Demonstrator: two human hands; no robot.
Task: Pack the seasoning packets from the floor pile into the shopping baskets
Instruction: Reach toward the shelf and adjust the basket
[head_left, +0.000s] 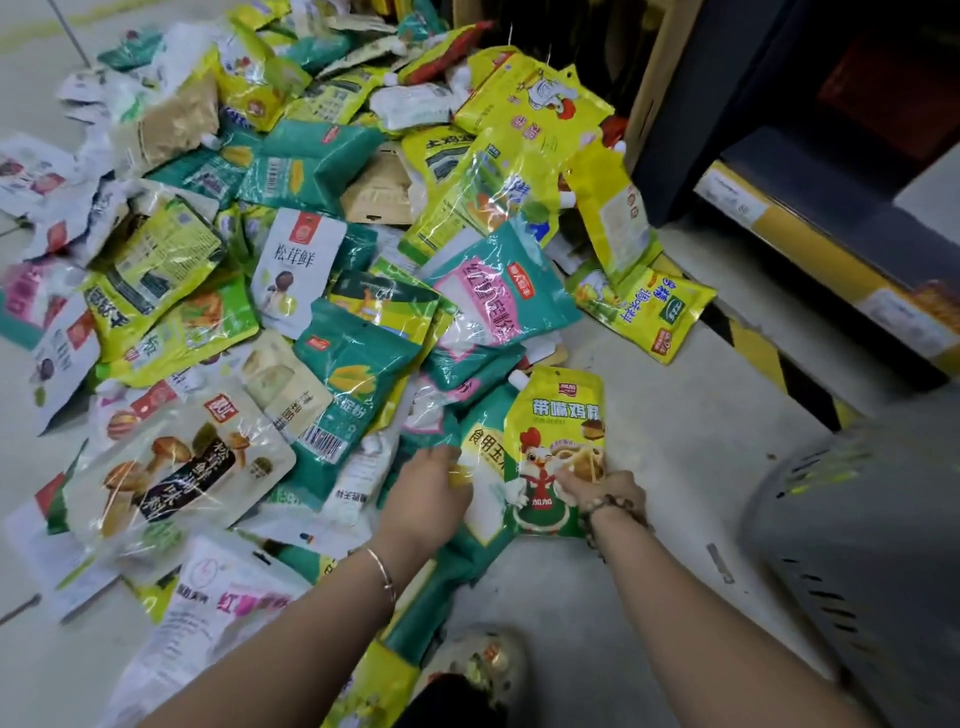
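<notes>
Pale floor (649, 415) carries the pile of seasoning packets (291, 260), spread far and left. At its near right edge lies a yellow chicken pouch (553, 441), long axis running near to far, spout at the far end. The right hand (605, 493) pinches its near right corner with curled fingers (569, 480). The left hand (426, 493) curls onto a green packet (480, 545) just left; grip unclear. A blurred grey basket (857, 545), probably the target, stands right, nearer the right hand.
</notes>
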